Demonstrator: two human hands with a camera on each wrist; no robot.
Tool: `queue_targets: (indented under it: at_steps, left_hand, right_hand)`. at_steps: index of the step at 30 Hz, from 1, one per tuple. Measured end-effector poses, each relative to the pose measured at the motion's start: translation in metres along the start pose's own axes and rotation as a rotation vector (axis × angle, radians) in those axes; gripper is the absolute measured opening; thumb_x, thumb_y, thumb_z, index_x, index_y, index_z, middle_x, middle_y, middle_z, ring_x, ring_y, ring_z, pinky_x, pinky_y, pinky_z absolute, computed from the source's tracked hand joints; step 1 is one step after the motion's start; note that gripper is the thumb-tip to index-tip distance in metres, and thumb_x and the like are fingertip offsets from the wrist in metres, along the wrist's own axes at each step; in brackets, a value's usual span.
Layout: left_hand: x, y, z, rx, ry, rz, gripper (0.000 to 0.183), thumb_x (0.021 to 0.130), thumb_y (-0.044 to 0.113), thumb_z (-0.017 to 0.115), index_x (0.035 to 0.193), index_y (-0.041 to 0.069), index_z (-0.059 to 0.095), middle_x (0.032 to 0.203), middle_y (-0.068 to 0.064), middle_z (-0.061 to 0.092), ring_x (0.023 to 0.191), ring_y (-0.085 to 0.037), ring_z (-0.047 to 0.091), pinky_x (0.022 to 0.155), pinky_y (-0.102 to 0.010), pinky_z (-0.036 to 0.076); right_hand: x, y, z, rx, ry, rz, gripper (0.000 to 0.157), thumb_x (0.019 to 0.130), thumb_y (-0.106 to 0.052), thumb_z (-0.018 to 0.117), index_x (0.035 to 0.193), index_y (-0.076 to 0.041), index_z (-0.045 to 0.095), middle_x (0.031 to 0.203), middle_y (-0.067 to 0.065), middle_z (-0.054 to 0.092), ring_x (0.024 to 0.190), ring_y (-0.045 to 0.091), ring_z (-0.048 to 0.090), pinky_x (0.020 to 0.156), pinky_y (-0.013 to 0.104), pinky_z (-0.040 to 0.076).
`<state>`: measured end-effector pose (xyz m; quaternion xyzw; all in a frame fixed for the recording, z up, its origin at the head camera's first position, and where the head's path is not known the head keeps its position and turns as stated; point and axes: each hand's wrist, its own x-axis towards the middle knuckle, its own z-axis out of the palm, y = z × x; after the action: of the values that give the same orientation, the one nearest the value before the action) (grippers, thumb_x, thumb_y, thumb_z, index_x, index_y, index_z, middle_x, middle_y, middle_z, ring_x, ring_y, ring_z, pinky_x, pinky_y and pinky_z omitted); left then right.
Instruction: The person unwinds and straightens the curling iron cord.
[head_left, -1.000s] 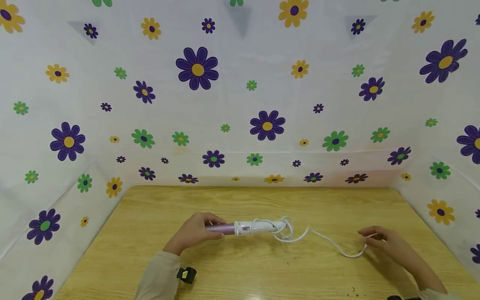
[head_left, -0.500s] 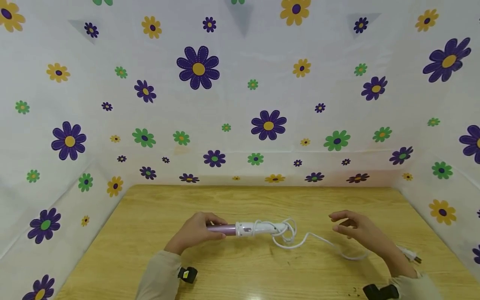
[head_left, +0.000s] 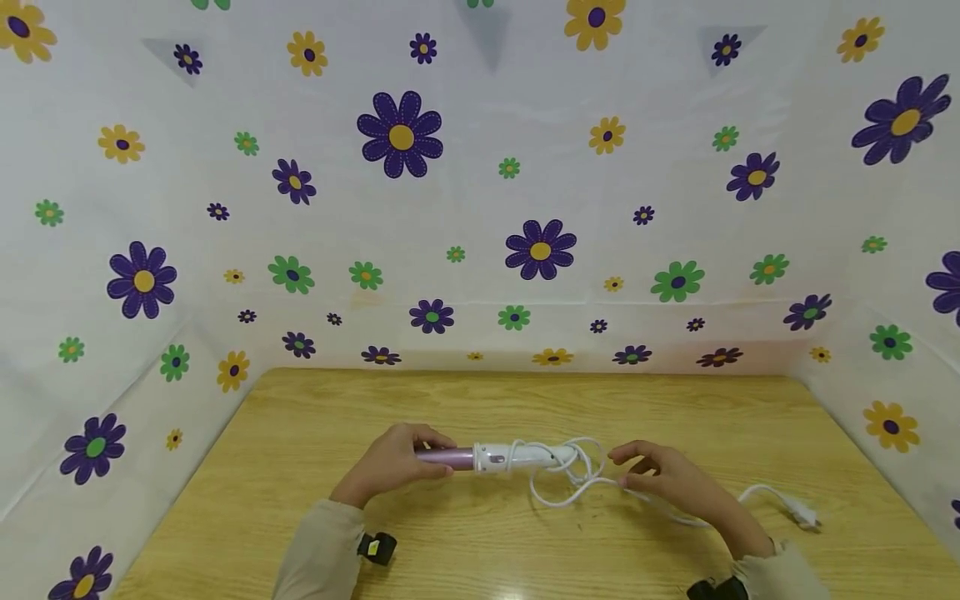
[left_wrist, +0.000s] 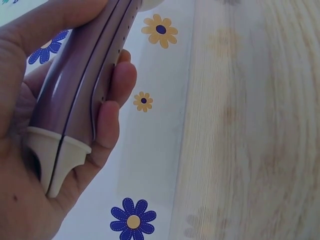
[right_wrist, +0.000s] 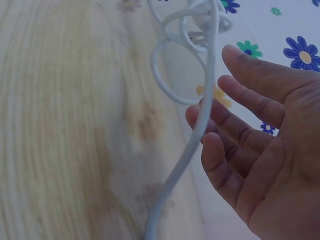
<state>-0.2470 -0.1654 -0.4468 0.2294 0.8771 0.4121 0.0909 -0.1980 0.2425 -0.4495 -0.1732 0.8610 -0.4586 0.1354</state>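
One wand-shaped appliance with a glossy purple barrel and a white plastic handle (head_left: 487, 457) lies horizontally just below the centre of the head view; whether it rests on the light wood-grain table top (head_left: 495, 404) or is held slightly above it cannot be told. Slim white cable (right_wrist: 176, 175) is looped loosely about the handle, gathers in coils at its right end, and runs past the right hand to a white two-pin plug (head_left: 802, 513) at the lower right. The left hand (head_left: 388, 463), lower centre-left, grips the purple barrel; the left wrist view shows the thumb over one side, fingers curled round the other, and the barrel's white end cap (left_wrist: 57, 155) close to the palm. The right hand (head_left: 671, 479), lower right of centre, is loosely spread, thumb apart from gently bent fingers; the cable crosses in front of the fingertips without being pinched, though contact cannot be told. White flower-printed cloth (head_left: 465, 200) fills the upper frame.
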Motion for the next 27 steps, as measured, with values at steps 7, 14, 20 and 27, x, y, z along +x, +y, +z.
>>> queue_targets:
  at_steps: [7, 14, 20, 27]
  left_hand:
    - [0.0, -0.002, 0.001, 0.005, 0.005, 0.006, 0.033, 0.076, 0.033, 0.081, 0.105, 0.017, 0.074, 0.098, 0.0, 0.07, 0.08, -0.014, 0.059, 0.071, -0.03, 0.049]
    - [0.0, -0.002, 0.001, -0.014, -0.01, -0.001, 0.036, 0.077, 0.035, 0.08, 0.107, 0.016, 0.073, 0.099, -0.001, 0.069, 0.08, -0.015, 0.058, 0.071, -0.03, 0.049]
    - [0.0, -0.002, 0.0, 0.003, -0.007, 0.004, 0.036, 0.077, 0.034, 0.08, 0.107, 0.016, 0.073, 0.099, -0.001, 0.07, 0.08, -0.014, 0.058, 0.071, -0.029, 0.048]
    - [0.0, -0.005, -0.001, -0.016, -0.001, -0.005, 0.036, 0.076, 0.034, 0.081, 0.106, 0.016, 0.073, 0.099, -0.002, 0.069, 0.08, -0.015, 0.058, 0.07, -0.03, 0.049]
  right_hand:
    - [0.011, 0.001, 0.016, -0.002, -0.019, -0.008, 0.039, 0.093, -0.024, 0.064, 0.122, 0.001, 0.059, 0.119, 0.025, 0.059, 0.087, 0.009, 0.062, 0.071, 0.025, 0.052]
    - [0.009, -0.003, 0.021, -0.009, 0.035, -0.008, 0.028, 0.092, -0.024, 0.065, 0.109, -0.001, 0.063, 0.105, 0.014, 0.064, 0.083, 0.01, 0.061, 0.07, 0.024, 0.051]
    - [0.0, -0.007, 0.016, -0.005, 0.072, -0.021, 0.017, 0.093, -0.02, 0.063, 0.094, -0.003, 0.064, 0.09, 0.007, 0.064, 0.078, 0.006, 0.058, 0.068, 0.024, 0.049]
    - [-0.002, -0.008, 0.015, 0.002, 0.039, -0.056, 0.02, 0.092, -0.02, 0.065, 0.102, -0.003, 0.064, 0.094, 0.006, 0.063, 0.079, 0.004, 0.056, 0.068, 0.024, 0.049]
